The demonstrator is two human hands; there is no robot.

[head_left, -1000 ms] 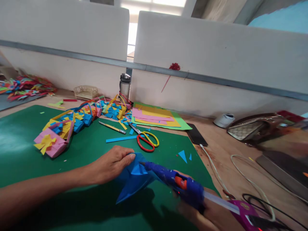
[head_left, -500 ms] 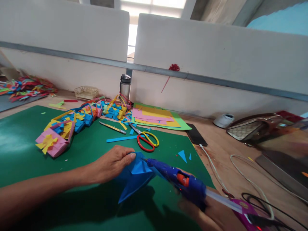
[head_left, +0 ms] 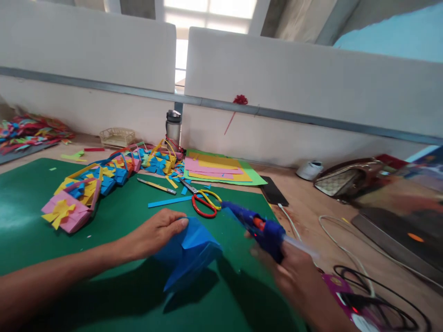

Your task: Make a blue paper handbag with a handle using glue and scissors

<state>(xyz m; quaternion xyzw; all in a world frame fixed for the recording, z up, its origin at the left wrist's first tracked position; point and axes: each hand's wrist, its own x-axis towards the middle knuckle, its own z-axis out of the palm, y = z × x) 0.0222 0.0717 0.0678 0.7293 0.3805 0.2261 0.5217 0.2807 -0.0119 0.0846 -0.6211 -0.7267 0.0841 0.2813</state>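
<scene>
Left hand point(head_left: 162, 233): fingers pinching the upper edge of the folded blue paper point(head_left: 197, 240), over the green mat point(head_left: 20, 193).
Right hand point(head_left: 290, 263): fingers wrapped round the glue gun point(head_left: 270, 230); nozzle clear of the paper, to its right.
Just beyond paper: scissors point(head_left: 195, 211), blue strip point(head_left: 169, 202), craft knife point(head_left: 156, 186), lying close together.
Mat, left: row of paper baskets point(head_left: 65, 214).
Rear: stacked coloured sheets point(head_left: 221, 169), bottle point(head_left: 173, 127).
Counter point(head_left: 304, 207), right: phone point(head_left: 274, 191); black cords point(head_left: 367, 276) beside right forearm.
</scene>
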